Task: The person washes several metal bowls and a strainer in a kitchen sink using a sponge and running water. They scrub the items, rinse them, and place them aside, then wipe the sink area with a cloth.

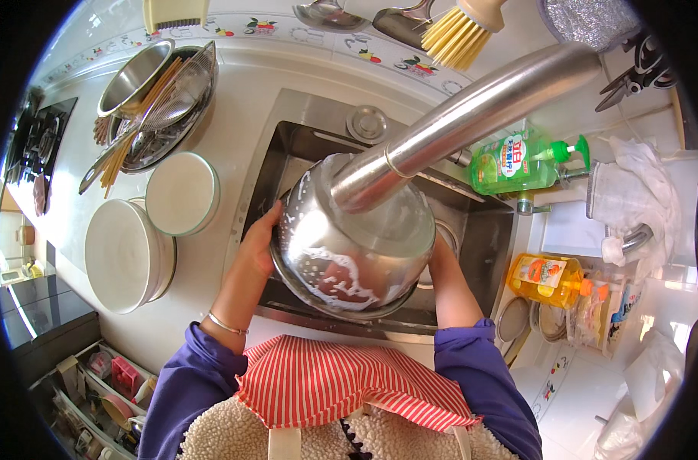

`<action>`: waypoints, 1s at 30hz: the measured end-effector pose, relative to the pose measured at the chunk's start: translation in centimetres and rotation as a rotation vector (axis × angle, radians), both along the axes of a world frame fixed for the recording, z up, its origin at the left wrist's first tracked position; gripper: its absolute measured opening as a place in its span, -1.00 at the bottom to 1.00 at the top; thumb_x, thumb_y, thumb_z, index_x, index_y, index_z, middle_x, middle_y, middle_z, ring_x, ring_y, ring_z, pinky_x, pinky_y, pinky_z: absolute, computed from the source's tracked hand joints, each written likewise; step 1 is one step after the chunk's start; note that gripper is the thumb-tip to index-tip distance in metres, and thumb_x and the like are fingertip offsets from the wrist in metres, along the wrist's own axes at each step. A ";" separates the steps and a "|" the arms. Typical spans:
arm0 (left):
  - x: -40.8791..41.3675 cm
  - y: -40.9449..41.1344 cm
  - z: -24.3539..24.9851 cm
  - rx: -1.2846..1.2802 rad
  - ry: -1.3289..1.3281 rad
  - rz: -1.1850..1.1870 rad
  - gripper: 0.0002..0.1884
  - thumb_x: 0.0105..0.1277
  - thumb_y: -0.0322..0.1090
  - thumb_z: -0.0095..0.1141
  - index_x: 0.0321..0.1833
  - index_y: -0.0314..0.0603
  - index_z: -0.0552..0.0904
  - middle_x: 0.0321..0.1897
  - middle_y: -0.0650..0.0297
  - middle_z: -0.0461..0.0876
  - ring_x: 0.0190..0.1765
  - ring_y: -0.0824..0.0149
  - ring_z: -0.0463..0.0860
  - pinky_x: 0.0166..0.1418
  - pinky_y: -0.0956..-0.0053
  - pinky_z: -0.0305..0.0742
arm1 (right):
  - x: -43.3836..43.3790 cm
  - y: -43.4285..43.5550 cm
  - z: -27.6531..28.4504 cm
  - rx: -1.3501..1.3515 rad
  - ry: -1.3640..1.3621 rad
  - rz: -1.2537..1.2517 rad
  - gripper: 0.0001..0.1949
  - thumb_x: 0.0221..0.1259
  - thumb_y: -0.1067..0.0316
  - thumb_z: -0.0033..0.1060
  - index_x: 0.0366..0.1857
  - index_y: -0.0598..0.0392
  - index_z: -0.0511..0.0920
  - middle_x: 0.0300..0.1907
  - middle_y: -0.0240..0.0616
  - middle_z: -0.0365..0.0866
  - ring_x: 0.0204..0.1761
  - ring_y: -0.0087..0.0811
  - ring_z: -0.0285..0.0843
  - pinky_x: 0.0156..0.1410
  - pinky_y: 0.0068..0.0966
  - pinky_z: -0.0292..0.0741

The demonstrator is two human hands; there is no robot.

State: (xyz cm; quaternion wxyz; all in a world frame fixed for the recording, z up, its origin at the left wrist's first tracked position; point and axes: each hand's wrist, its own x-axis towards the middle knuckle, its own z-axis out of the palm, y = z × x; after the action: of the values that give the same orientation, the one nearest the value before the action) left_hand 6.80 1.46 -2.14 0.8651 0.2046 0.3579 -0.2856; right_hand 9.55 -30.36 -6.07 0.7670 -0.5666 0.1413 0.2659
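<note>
A round stainless steel vessel (pixel 349 270) is tilted over the sink (pixel 493 247), its base up and towards the far side. White suds streak its outer wall. My left hand (pixel 262 238) grips its left side, with the thumb on the outside. My right hand (pixel 441 253) holds the right side, and most of its fingers are hidden behind the vessel. The thick metal faucet spout (pixel 458 126) comes in from the upper right and ends just over the base. A clear, smooth film of water appears to spread over the base under it.
Left of the sink stand stacked white bowls (pixel 122 256), a round glass-rimmed container (pixel 182 192), and a steel bowl (pixel 136 77) with chopsticks and a strainer (pixel 182 95). At right are a green pump bottle (pixel 516 164) and an orange bottle (pixel 542 280). A brush (pixel 461 34) hangs above.
</note>
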 end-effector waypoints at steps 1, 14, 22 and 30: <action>-0.4 -0.5 0.5 0.025 0.002 0.043 -0.61 0.42 -0.08 -0.08 0.03 -0.30 0.54 -0.06 0.07 0.63 -0.02 0.16 0.62 0.17 0.18 0.48 | -0.6 -0.1 -0.4 0.064 0.023 -0.051 -0.48 0.38 -0.07 -0.17 0.24 0.08 0.32 0.24 -0.24 0.37 0.21 -0.21 0.36 0.29 -0.24 0.33; -4.0 -1.5 3.1 0.397 -0.281 0.111 -0.50 0.41 -0.03 -0.06 0.23 -0.25 0.32 0.08 0.11 0.44 0.08 0.23 0.48 0.11 0.22 0.50 | -7.9 4.0 -1.0 0.197 -0.013 -0.566 -0.48 0.35 -0.04 -0.07 0.25 0.06 0.31 0.23 -0.26 0.37 0.22 -0.30 0.37 0.28 -0.31 0.37; -4.4 -2.0 5.5 0.903 -0.772 -0.405 -0.55 0.38 0.01 -0.05 -0.09 -0.36 0.49 -0.40 0.28 0.49 -0.27 0.42 0.40 -0.12 0.44 0.39 | -2.9 5.8 1.7 -0.016 -0.459 -0.351 -0.60 0.36 0.31 -0.03 0.23 0.19 0.31 0.06 -0.23 0.48 0.06 -0.39 0.45 0.16 -0.42 0.43; -3.3 -2.0 4.0 1.015 -0.773 -0.615 -0.54 0.34 0.07 0.00 -0.29 -0.31 0.44 -0.56 0.20 0.45 -0.39 0.46 0.37 -0.32 0.40 0.38 | -4.2 10.6 8.8 -0.943 -0.976 0.255 -0.68 0.03 0.19 0.17 -0.12 0.04 0.59 -0.14 -0.12 0.58 -0.04 -0.12 0.48 0.09 -0.18 0.36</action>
State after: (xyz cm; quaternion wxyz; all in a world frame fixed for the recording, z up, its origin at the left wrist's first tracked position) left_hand 3.50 -0.53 1.82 0.6080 0.7613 0.0399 -0.2218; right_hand 5.33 -19.71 2.69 0.3774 -0.9067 -0.1872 -0.0214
